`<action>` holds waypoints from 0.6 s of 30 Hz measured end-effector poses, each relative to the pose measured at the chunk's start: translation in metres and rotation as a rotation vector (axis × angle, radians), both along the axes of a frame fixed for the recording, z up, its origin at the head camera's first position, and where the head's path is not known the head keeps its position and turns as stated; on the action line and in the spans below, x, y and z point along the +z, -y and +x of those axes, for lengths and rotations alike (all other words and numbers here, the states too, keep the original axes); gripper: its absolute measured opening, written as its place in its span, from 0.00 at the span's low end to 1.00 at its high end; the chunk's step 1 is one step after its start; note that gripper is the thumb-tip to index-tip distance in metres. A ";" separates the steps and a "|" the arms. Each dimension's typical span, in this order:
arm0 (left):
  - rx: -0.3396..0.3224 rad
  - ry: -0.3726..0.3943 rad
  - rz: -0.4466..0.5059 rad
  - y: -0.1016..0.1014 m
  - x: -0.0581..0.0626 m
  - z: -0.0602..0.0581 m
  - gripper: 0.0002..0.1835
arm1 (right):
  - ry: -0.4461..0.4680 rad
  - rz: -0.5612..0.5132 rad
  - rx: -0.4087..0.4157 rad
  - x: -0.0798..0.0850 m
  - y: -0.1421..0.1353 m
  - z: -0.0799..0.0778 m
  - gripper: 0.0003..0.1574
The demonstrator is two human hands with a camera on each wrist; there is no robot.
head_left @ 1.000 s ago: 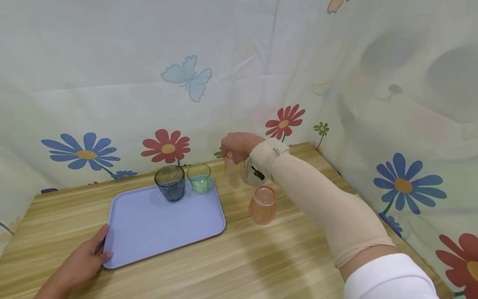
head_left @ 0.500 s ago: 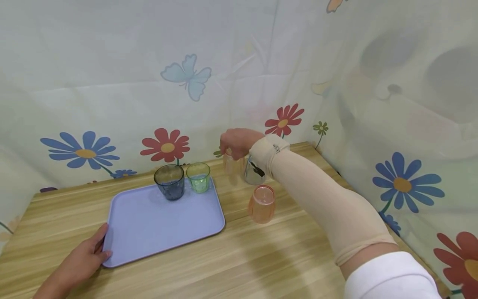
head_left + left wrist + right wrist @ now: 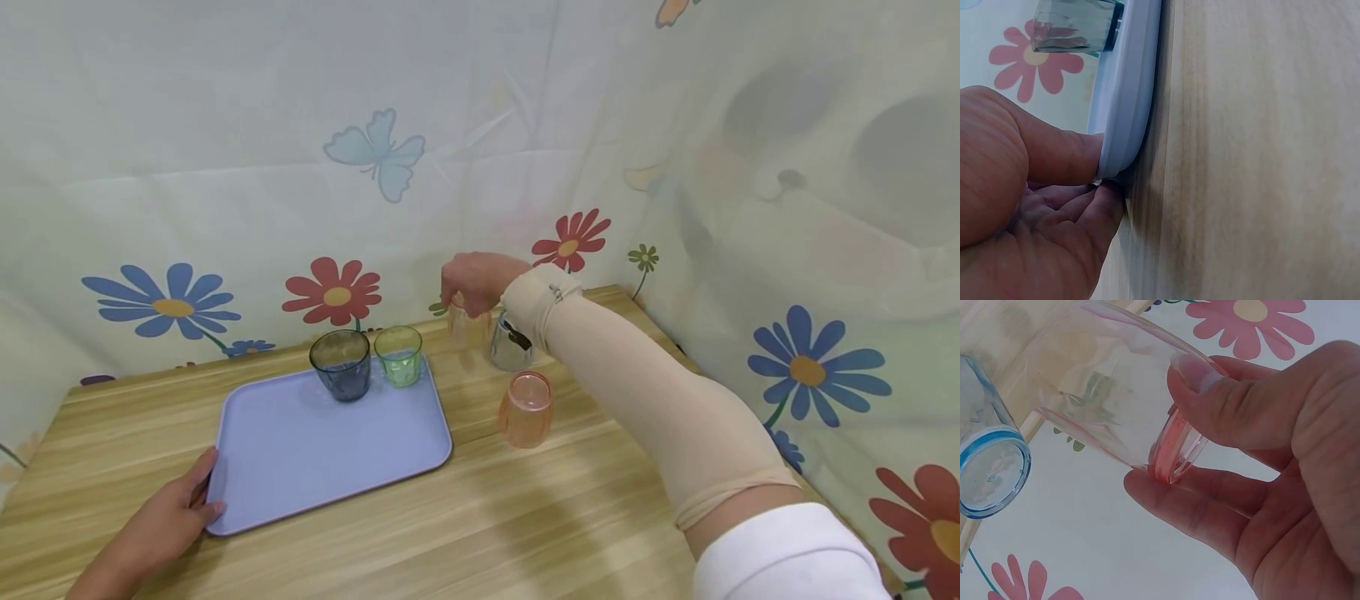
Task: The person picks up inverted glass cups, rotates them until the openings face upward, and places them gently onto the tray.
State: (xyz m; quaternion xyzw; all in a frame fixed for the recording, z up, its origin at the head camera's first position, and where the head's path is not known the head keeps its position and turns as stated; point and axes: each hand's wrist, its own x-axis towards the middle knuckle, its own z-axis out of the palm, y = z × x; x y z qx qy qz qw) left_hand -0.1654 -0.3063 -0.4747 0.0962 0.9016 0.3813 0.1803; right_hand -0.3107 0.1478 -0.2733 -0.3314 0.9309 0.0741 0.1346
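Note:
My left hand (image 3: 161, 521) pinches the near left corner of a lavender tray (image 3: 322, 471), thumb on the rim and fingers underneath. A dark grey-blue glass (image 3: 342, 371) and a smaller green glass (image 3: 401, 360) stand upright along the tray's far side. Right of the tray, my right hand (image 3: 482, 279) holds a pale pink glass (image 3: 1097, 387) by its thick base, between thumb and fingers. That glass is upside down, its mouth near the tabletop; contact there cannot be told. Beside it, an inverted clear glass with a blue tint (image 3: 991, 462) is partly hidden by my wrist.
Another pink glass (image 3: 527, 412) stands inverted on the wooden table (image 3: 420, 542), nearer to me than the held one. A flower-printed cloth (image 3: 225, 208) hangs behind the table and along its right side.
My right hand has risen slightly with the pale pink glass. My left hand, the tray and the other glasses keep their places.

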 end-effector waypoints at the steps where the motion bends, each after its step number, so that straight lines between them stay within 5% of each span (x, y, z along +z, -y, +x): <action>1: 0.000 -0.003 0.002 0.000 0.000 0.000 0.43 | 0.001 0.000 0.002 0.001 0.000 0.000 0.25; 18: -0.007 0.006 -0.023 -0.001 0.003 0.001 0.43 | -0.003 -0.017 0.009 0.008 0.001 0.005 0.27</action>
